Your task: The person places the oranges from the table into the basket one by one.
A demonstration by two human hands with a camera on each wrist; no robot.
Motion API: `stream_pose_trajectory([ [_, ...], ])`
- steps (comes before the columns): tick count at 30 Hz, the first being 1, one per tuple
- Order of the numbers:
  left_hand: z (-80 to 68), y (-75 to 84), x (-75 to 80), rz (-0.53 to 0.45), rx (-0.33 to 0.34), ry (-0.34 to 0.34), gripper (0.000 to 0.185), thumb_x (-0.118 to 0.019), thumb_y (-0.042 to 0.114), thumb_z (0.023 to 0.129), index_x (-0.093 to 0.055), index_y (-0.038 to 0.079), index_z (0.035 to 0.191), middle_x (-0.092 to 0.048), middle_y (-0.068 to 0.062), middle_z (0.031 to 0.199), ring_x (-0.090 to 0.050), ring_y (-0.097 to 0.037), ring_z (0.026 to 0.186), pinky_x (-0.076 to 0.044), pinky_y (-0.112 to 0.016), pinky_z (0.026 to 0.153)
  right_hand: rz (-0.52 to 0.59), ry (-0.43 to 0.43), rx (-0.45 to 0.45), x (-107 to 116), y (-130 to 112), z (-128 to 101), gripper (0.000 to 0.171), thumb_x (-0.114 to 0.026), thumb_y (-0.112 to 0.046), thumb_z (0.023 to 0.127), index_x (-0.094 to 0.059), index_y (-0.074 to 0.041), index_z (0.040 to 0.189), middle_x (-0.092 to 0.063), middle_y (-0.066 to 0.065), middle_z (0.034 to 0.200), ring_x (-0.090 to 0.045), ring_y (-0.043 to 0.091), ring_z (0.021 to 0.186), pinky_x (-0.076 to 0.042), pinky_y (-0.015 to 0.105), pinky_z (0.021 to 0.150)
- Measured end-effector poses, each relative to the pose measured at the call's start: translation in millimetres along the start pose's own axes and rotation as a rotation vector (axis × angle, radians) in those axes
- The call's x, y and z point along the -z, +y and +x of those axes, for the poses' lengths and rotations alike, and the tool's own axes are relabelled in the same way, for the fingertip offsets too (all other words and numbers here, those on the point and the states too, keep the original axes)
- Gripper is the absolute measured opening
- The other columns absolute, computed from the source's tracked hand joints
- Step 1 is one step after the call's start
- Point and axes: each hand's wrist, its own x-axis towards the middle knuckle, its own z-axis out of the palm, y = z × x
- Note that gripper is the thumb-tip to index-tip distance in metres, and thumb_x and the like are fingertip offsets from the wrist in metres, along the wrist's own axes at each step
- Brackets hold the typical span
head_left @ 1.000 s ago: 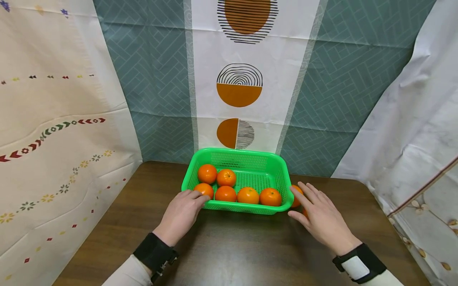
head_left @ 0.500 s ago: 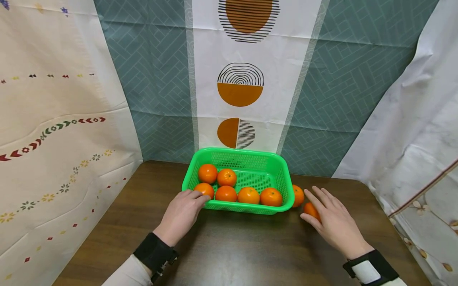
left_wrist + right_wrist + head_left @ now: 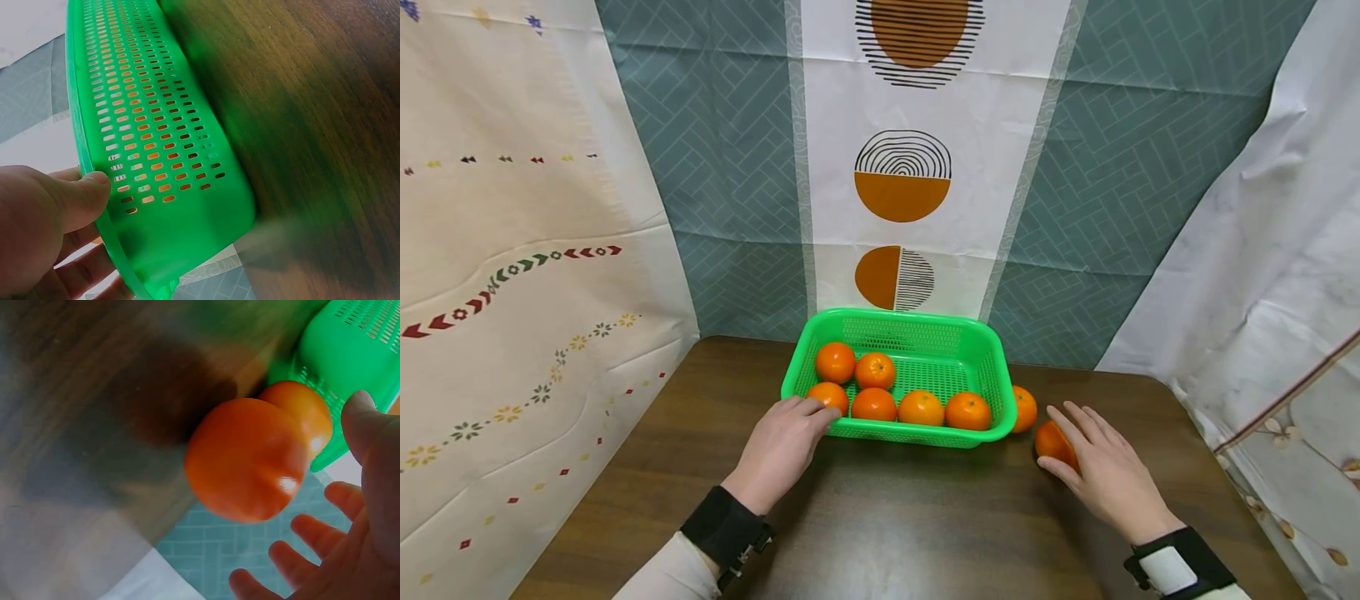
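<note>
Head view shows a green perforated plastic basket on a dark wooden table, with six round orange tangerines inside. Left hand grips the basket's near left rim, thumb curled over the edge. Right hand, fingers spread and relaxed, rests against a loose tangerine on the table just right of the basket, not closed around it. Another tangerine touches the basket's right wall.

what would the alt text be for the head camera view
A person's left hand holds the near left corner of a green basket with six oranges inside, while the right hand reaches over an orange on the table. Another orange lies against the basket's right side on the brown table.
</note>
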Motion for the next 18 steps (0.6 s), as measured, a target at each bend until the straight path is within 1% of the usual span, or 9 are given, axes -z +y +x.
stream_pose_trajectory([
  [5, 0.3, -0.3, -1.3, 0.002, -0.006, 0.014, 0.023, -0.080, 0.011, 0.087, -0.075, 0.015, 0.110, -0.065, 0.004, 0.094, -0.057, -0.020, 0.083, -0.051, -0.036, 0.079, 0.013, -0.006, -0.005, -4, 4, -3, 0.081, -0.079, -0.046, 0.085, -0.046, -0.012, 0.151, -0.042, 0.023, 0.150, -0.037, 0.049, 0.136, -0.033, 0.067, 0.105],
  [8, 0.8, -0.1, -1.6, 0.000, -0.010, 0.022, 0.024, -0.080, 0.010, 0.087, -0.075, 0.015, 0.109, -0.066, 0.004, 0.094, -0.057, -0.020, 0.083, -0.051, -0.036, 0.079, 0.022, -0.025, -0.019, -8, 7, -4, 0.081, -0.078, -0.048, 0.086, -0.045, -0.012, 0.151, -0.042, 0.023, 0.151, -0.036, 0.049, 0.136, -0.032, 0.068, 0.105],
  [13, 1.3, 0.4, -0.6, 0.002, -0.010, 0.016, 0.023, -0.081, 0.011, 0.087, -0.075, 0.015, 0.109, -0.066, 0.004, 0.094, -0.057, -0.020, 0.082, -0.051, -0.035, 0.078, 0.013, -0.058, -0.042, -15, 12, -5, 0.082, -0.076, -0.050, 0.087, -0.044, -0.011, 0.152, -0.041, 0.023, 0.152, -0.036, 0.049, 0.136, -0.032, 0.068, 0.105],
  [18, 0.8, 0.3, -0.9, -0.001, -0.012, 0.018, 0.024, -0.081, 0.011, 0.086, -0.075, 0.016, 0.109, -0.066, 0.004, 0.095, -0.057, -0.020, 0.083, -0.051, -0.035, 0.078, 0.012, -0.074, -0.054, -18, 14, -7, 0.082, -0.076, -0.050, 0.087, -0.045, -0.012, 0.152, -0.040, 0.022, 0.152, -0.037, 0.048, 0.136, -0.034, 0.069, 0.104],
])
